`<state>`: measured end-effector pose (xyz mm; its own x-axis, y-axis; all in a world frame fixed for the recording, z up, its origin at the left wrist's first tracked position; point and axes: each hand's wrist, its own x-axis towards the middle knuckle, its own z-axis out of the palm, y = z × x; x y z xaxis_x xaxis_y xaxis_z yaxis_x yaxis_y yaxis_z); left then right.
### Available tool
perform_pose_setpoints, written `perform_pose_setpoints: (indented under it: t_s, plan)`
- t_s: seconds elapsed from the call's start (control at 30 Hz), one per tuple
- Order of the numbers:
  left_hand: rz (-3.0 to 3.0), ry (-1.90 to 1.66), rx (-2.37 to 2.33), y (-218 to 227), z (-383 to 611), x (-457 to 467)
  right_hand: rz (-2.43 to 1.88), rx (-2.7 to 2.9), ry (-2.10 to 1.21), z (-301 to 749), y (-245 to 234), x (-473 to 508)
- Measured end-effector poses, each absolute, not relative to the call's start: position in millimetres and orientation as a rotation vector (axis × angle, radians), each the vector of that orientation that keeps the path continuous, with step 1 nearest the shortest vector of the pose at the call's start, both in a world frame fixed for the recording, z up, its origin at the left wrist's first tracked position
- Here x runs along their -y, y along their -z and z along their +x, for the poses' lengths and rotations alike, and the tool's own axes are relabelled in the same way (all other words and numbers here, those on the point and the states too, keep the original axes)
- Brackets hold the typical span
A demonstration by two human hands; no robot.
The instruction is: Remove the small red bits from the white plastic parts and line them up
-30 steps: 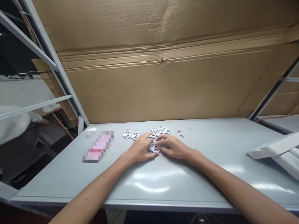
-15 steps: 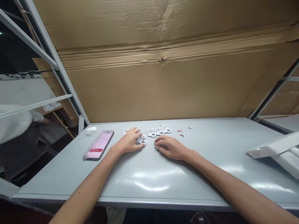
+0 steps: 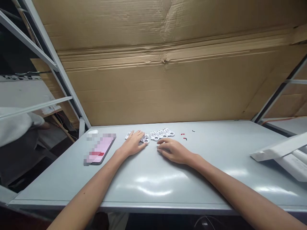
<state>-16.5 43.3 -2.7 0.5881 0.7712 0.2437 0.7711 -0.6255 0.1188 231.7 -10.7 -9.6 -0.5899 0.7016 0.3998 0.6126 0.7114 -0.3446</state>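
My left hand (image 3: 134, 143) lies flat on the table with its fingers stretched out and spread. Its fingertips rest over some small flat white pieces; one white piece with a round hole (image 3: 145, 140) shows beside the index finger, and another white piece (image 3: 128, 135) is partly covered on the far side. A row of three similar white pieces (image 3: 162, 134) lies just to the right. In front of that row my right hand (image 3: 174, 151) rests on its side, fingers loosely curved and a little apart, with nothing visible in them.
Tiny red and black bits (image 3: 184, 138) lie right of the row, and a small black bit (image 3: 193, 130) farther back. A phone (image 3: 103, 150) and a white case (image 3: 93, 132) are at left. White bars (image 3: 278, 150) stick in from the right. Cardboard (image 3: 163, 89) walls the back.
My left hand has pushed the nearest white piece slightly away, toward the row, and its fingers lie flatter. My right hand has barely moved. The view has shifted slightly.
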Motion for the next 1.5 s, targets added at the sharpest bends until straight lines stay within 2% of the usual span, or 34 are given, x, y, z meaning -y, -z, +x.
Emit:
perform_pose_setpoints:
  t_s: [0.63, 1.0, 1.23, 1.5]
  plan:
    - [2.671, -0.539, -1.503, 11, -14, -49, -1.029, 2.414, -0.257, 231, 10, 11]
    - [2.702, -0.415, -1.517, 4, -8, -41, -1.008, 2.442, -0.225, 238, 3, 5]
    - [2.772, -0.436, -1.509, -3, 3, -28, -1.398, 2.145, -0.07, 274, 2, -16]
    - [2.72, -0.484, -1.609, -8, -9, -36, -1.545, 2.066, -0.138, 289, 3, -24]
